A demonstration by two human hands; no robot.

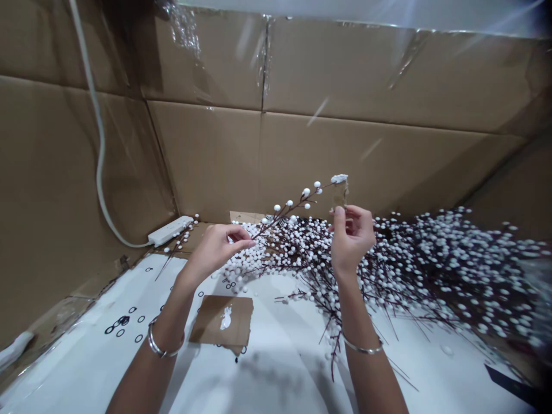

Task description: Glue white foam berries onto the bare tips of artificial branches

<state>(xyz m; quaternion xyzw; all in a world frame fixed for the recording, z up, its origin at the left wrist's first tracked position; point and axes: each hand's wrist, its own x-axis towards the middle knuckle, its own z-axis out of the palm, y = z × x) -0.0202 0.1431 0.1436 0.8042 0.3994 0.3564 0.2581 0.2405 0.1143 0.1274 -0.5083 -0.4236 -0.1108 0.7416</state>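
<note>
Left hand pinches the berry sprig by its stem, and right hand grips a cardboard scrap with white paste, touching the sprig tip at 12 o'clock. This looks like tip dabbing, and the next move calls for a steady, light touch. The berry branch pile crowds 3 o'clock and the cardboard wall is close behind. There is open white tabletop at 6 o'clock, beside the paste card.

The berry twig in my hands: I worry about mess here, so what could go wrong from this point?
The white blob on the cardboard scrap in the right hand may smear or drip. The berry twig, pinched by the left hand, could bend or shed berries. It hangs over the branch pile and might snag.
</note>
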